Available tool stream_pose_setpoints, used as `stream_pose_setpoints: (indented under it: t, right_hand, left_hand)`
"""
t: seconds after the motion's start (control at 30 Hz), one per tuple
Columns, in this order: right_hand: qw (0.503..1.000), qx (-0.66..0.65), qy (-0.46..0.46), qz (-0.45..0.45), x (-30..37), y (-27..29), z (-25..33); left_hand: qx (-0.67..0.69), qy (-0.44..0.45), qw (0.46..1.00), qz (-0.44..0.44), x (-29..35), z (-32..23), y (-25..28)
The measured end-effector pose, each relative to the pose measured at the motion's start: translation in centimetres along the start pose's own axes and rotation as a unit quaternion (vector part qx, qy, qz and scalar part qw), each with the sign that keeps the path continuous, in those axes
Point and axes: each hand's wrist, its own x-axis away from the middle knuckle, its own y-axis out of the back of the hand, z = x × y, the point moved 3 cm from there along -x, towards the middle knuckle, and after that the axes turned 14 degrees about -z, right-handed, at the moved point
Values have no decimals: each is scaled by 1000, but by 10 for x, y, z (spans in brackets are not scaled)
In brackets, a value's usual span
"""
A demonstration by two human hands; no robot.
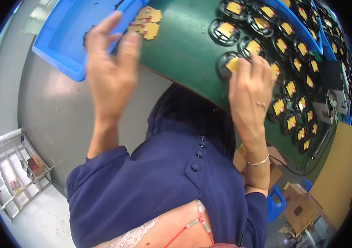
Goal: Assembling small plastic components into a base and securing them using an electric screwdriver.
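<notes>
My left hand [112, 68] is raised over the near edge of a blue bin [58, 53], smeared by motion, with thumb and fingers apart. A dark curved edge shows beside its fingers; whether the hand touches it I cannot tell. Close by on the green table lies a small pile of tan boards [148, 25] with red and white bits. My right hand [250, 82] has its fingers bent down on a black round part [222, 66] with a tan board in it, at the near side of the group. Its fingertips partly hide that board.
Many similar black round parts [278, 106] with tan boards cover the right of the green table [180, 41]. Blue bin walls [314, 35] and a dark device [329, 82] with a cable stand beyond them. Cardboard boxes [302, 206] and a metal rack [17, 177] are below.
</notes>
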Motion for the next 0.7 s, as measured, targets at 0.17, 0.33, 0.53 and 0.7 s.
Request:
stream_pose_setpoints:
  t: [0.17,0.33,0.53,0.7]
  right_hand:
    - [985,-172,2,-12,-23,2,12]
    - [936,-325,127,-43,-60,-48,86]
    - [931,-291,199,-96,-61,-77,102]
    - [961,-250,121,4,-48,-57,80]
  left_hand:
    - [-230,26,973,19,-82,61,63]
    - [-341,-34,912,226,-116,152,69]
    - [-334,-8,860,386,-109,139,48]
    - [-246,28,933,261,-120,131,59]
